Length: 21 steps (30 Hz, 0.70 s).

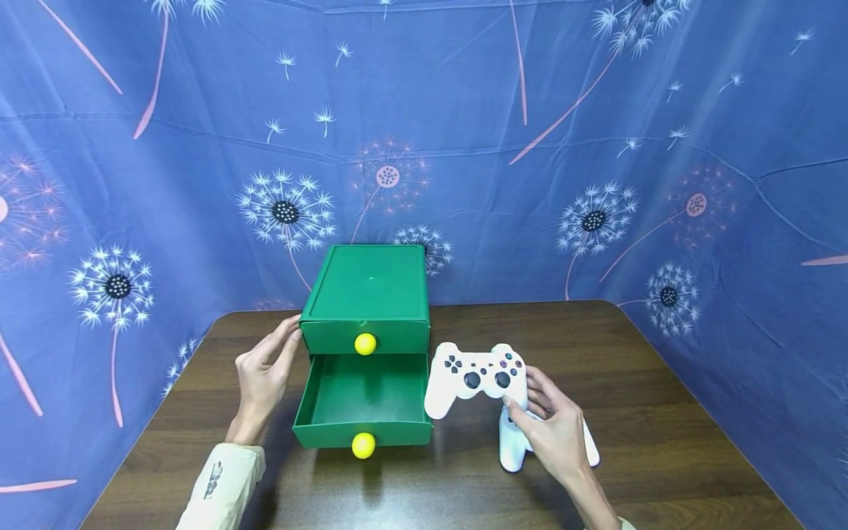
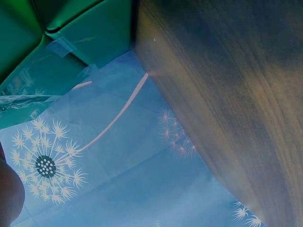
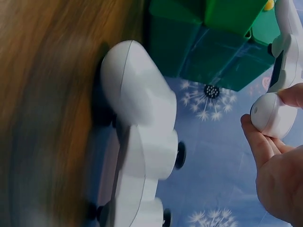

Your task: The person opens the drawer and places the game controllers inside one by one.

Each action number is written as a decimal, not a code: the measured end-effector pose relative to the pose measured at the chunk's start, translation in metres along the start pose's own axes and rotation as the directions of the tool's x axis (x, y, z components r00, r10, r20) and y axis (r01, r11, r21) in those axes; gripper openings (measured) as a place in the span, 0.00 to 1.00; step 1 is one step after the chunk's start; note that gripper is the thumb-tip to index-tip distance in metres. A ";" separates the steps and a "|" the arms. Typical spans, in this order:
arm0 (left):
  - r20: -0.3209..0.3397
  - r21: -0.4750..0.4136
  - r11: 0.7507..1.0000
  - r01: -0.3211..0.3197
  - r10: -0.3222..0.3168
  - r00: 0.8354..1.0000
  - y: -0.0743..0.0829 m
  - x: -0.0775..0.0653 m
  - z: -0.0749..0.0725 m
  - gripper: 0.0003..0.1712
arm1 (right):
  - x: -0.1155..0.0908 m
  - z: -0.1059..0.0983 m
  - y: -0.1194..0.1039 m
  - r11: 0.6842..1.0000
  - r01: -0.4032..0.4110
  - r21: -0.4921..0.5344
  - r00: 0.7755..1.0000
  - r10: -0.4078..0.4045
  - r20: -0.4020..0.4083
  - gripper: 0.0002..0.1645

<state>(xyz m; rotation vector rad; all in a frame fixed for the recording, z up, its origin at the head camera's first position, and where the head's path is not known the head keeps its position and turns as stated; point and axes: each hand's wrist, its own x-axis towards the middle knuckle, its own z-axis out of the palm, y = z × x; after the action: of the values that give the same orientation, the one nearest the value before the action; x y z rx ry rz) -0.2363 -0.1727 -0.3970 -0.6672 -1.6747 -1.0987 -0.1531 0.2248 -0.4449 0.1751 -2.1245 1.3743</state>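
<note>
My right hand (image 1: 555, 434) grips a white game controller (image 1: 486, 361) by its right handle, thumb on the near side and fingers behind it. The controller's face, with dark sticks and buttons, shows in the head view. Below that hand lies a second white game controller (image 1: 512, 447), partly hidden by it and large in the right wrist view (image 3: 147, 94). My left hand (image 1: 260, 379) touches the left front corner of a green drawer unit (image 1: 374, 283) with extended fingertips. The unit's lower drawer (image 1: 331, 436) is pulled out and holds nothing; its upper drawer (image 1: 331, 337) is closed.
Yellow round knobs (image 1: 364, 445) sit on both drawer fronts. The unit stands near the back of a dark wooden table (image 1: 530, 324). A blue cloth (image 1: 477, 206) with dandelion prints hangs behind the table and along its sides.
</note>
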 end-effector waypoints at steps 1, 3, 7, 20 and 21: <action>-0.001 -0.003 1.000 0.000 0.000 1.000 0.000 0.000 0.000 0.26 | 0.000 0.001 -0.001 1.000 0.001 0.001 1.000 -0.001 0.002 0.36; -0.002 -0.007 1.000 -0.001 0.001 1.000 0.000 0.000 0.000 0.26 | -0.001 0.005 -0.005 1.000 0.000 0.010 1.000 0.000 0.008 0.36; -0.004 -0.015 1.000 0.001 -0.002 1.000 -0.001 0.000 0.000 0.25 | -0.002 0.012 -0.010 1.000 0.000 0.021 1.000 0.000 0.011 0.35; -0.004 -0.001 1.000 0.005 -0.005 1.000 0.000 0.000 0.000 0.26 | -0.006 0.033 -0.022 0.997 0.001 0.082 1.000 -0.001 0.004 0.33; -0.004 -0.003 1.000 0.005 -0.005 1.000 0.000 0.000 0.000 0.25 | -0.006 0.035 -0.023 0.996 0.001 0.089 1.000 -0.001 0.002 0.33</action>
<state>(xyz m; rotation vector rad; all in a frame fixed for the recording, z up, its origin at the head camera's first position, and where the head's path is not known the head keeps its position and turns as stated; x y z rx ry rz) -0.2366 -0.1727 -0.3971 -0.6624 -1.6724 -1.1058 -0.1533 0.1830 -0.4404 0.2126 -2.0658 1.4698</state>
